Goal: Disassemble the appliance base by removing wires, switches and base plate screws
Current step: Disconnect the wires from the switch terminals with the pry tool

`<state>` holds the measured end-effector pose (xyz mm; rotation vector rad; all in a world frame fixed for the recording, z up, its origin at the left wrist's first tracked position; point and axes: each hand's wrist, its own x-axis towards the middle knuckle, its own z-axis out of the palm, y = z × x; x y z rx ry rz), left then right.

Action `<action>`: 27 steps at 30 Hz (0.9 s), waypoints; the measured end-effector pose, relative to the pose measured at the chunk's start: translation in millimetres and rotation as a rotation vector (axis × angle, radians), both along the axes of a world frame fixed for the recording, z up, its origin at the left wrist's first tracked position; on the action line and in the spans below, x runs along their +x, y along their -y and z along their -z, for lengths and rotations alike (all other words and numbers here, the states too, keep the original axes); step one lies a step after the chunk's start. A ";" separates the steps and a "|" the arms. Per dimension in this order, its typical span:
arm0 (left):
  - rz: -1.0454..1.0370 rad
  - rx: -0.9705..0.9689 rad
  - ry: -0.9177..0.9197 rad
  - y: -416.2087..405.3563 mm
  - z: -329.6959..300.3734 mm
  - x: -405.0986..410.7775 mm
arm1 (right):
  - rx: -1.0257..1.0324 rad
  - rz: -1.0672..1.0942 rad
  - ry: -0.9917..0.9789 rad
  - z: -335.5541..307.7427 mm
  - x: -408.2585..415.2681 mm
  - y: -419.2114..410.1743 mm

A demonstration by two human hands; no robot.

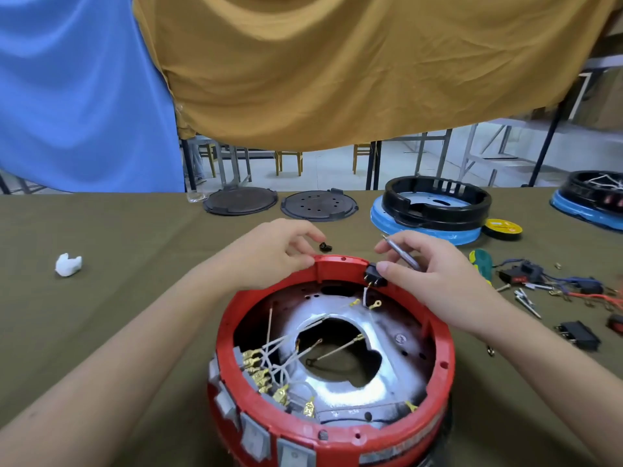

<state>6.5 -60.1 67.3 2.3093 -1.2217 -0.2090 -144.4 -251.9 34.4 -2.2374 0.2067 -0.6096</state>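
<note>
At the red base's (332,335) one o'clock rim, a black switch (373,277) is pinched by the right hand (435,278), a screwdriver (401,252) also held; the rim is gripped by the left hand (279,251). Grey switches (256,436) and wires (269,369) at seven o'clock are left.

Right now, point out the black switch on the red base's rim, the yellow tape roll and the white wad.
black switch (374,277), head view, on its body.
yellow tape roll (502,228), head view, on its top face.
white wad (68,264), head view, on its middle.
</note>
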 end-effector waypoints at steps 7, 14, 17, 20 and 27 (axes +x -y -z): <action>-0.217 0.471 -0.035 -39.5 -27.8 -18.7 | -0.026 0.011 -0.086 0.4 -0.8 5.1; 0.253 0.212 0.394 -15.9 -5.8 -69.6 | -0.158 0.047 0.025 -1.4 -1.7 -4.7; 0.349 0.512 0.601 3.9 6.5 -75.5 | -0.126 0.047 0.021 0.0 -2.1 -3.8; 0.341 0.580 0.740 13.0 15.2 -76.1 | -0.141 0.047 0.019 -0.7 -2.4 -4.8; 0.379 0.527 0.748 21.8 29.8 -72.8 | -0.133 0.058 -0.012 0.4 -2.5 -5.5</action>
